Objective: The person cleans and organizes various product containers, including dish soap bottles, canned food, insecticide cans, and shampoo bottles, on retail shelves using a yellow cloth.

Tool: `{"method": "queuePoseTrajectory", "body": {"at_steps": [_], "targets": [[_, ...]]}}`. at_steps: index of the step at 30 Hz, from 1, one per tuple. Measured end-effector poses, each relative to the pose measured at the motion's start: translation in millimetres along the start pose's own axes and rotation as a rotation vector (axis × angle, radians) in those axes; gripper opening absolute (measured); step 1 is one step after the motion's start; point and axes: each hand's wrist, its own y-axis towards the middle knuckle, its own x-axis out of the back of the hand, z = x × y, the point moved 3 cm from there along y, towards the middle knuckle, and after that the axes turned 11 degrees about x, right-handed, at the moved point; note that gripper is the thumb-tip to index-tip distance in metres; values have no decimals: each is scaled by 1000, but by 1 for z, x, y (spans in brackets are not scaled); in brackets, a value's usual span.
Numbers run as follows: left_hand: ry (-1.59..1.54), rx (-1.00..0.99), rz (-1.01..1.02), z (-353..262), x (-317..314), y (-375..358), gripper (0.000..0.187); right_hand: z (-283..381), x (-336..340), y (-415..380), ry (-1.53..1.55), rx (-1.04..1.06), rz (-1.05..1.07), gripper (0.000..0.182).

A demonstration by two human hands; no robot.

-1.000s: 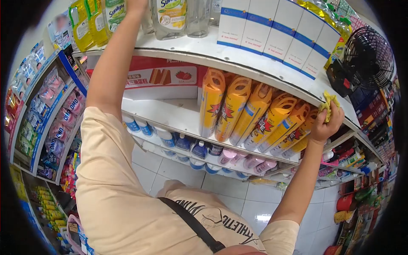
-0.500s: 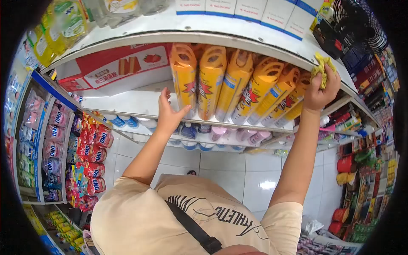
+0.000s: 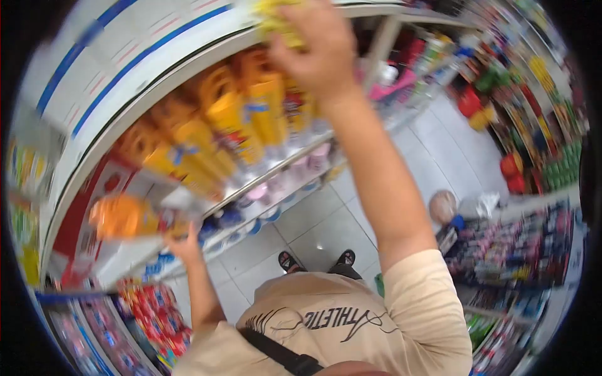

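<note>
My left hand (image 3: 184,243) is closed round the lower end of a yellow spray can (image 3: 150,220) with an orange cap. The can is tilted almost level, its cap pointing left, in front of the shelf. My right hand (image 3: 320,53) is raised at the front edge of the upper shelf, gripping a crumpled yellow cloth (image 3: 279,25); motion blurs both. Below that edge, a row of similar spray cans (image 3: 235,125) stands on the lower shelf, partly hidden by my right hand and forearm.
A red and white carton (image 3: 94,219) lies on the shelf left of the cans. White boxes with blue stripes (image 3: 138,41) stand on the upper shelf (image 3: 182,66). Red packets (image 3: 153,313) hang at lower left. Tiled floor (image 3: 313,229) lies below, with stocked shelves to the right.
The view has turned. My left hand, empty and open before, now holds a spray can out of the row, tipped over. My right hand still grips the cloth at the upper shelf's edge.
</note>
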Motion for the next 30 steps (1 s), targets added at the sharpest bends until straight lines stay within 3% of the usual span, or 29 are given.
{"method": "queuePoseTrajectory", "body": {"at_steps": [1,2,4,7,9,11,15,16,18,20,21,24,27,30], "targets": [[-67,-145,-7,14,7,-6,53,0,3,-2,15,14,14,26],[-259,-95,55,31,8,-13,60,1,11,-7,-13,8,33,28],[-429,-178,494,17,5,-27,62,17,42,-21,247,-282,-26,30],[-615,-81,928,-52,-24,-96,61,65,100,-32,467,-388,-70,39],[-681,-144,1120,-110,-38,-145,60,97,127,-46,717,-352,22,44],[-572,-439,1149,-186,-58,-185,64,125,155,-69,799,-373,-92,38],[-1031,445,1319,-212,-115,-229,82,120,218,-129,598,-378,11,35],[-1251,190,1452,-237,-125,-240,85,114,238,-140,567,-389,68,35],[-1234,153,1398,-265,-151,-266,88,96,281,-147,475,-395,162,37],[-1004,63,1612,-321,-167,-300,89,71,327,-137,348,-393,231,40],[-878,17,1710,-346,-171,-317,90,60,349,-132,200,-390,189,48],[-704,-80,2061,-391,-182,-370,92,19,426,-112,-159,-487,31,47],[-769,18,2229,-400,-196,-412,92,15,461,-112,-299,-455,49,44],[-889,213,1996,-413,-214,-425,92,36,455,-149,-271,-406,307,35]]}}
